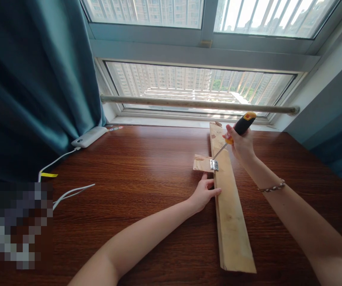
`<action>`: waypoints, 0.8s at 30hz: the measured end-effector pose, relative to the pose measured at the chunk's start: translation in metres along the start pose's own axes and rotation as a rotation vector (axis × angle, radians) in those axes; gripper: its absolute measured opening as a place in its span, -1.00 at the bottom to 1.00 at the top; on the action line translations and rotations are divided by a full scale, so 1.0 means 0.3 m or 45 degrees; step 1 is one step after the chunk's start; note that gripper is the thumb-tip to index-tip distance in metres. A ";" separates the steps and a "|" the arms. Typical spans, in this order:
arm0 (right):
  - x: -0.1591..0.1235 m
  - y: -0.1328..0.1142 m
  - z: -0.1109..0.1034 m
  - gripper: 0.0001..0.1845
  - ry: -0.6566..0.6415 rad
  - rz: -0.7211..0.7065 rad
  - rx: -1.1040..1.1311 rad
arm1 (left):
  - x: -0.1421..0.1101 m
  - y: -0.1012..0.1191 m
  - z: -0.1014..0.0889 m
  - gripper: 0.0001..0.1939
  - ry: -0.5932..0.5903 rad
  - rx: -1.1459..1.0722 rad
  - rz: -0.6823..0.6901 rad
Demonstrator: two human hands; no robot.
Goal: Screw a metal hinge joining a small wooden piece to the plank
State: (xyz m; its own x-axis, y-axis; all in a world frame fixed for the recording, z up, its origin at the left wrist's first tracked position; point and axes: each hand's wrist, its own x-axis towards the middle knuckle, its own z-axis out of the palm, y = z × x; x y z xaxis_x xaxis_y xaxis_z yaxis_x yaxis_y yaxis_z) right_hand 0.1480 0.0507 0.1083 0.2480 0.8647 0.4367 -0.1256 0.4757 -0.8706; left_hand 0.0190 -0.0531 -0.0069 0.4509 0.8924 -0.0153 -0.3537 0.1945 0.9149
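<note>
Right grip (pixel 243 146) around screwdriver (pixel 242 125), left grip (pixel 202 194) spread against board (pixel 233 214), tip's (pixel 213 159) contact with hinge (pixel 214 165) unclear

The long board (pixel 233 222) beside the left hand (pixel 202 193) is pale wood, looks matt. Below both hands, the table (pixel 147 167) is of dark wood look, smooth and a little glossy.

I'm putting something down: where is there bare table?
The widest bare patch of reddish-brown wooden table lies between the white cables and the small pale wooden piece. Another lies between the long pale wooden board and the right forearm. It's crowded around the silver metal hinge: black-and-yellow screwdriver, left hand, right hand.
</note>
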 end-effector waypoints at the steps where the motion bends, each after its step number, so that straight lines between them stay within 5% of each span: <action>1: -0.002 0.002 0.000 -0.65 -0.001 -0.002 -0.009 | -0.001 0.000 0.000 -0.65 -0.002 0.008 0.007; 14: -0.008 0.017 0.008 -0.65 -0.045 0.005 0.026 | 0.000 -0.003 -0.003 -0.68 -0.014 0.027 0.066; 19: -0.006 -0.005 -0.007 -0.80 -0.261 0.138 0.108 | -0.002 0.001 -0.005 -0.66 0.012 0.048 0.045; 24: 0.004 -0.007 -0.042 -0.72 -0.410 0.187 0.042 | -0.004 0.005 -0.004 -0.68 0.009 0.022 0.068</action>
State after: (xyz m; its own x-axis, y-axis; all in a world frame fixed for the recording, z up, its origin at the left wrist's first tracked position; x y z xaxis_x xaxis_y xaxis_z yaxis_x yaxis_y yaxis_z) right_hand 0.1607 0.0488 0.1077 -0.0903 0.9283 0.3608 -0.1697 0.3426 -0.9240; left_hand 0.0169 -0.0533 -0.0059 0.4262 0.9041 0.0307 -0.3628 0.1398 0.9213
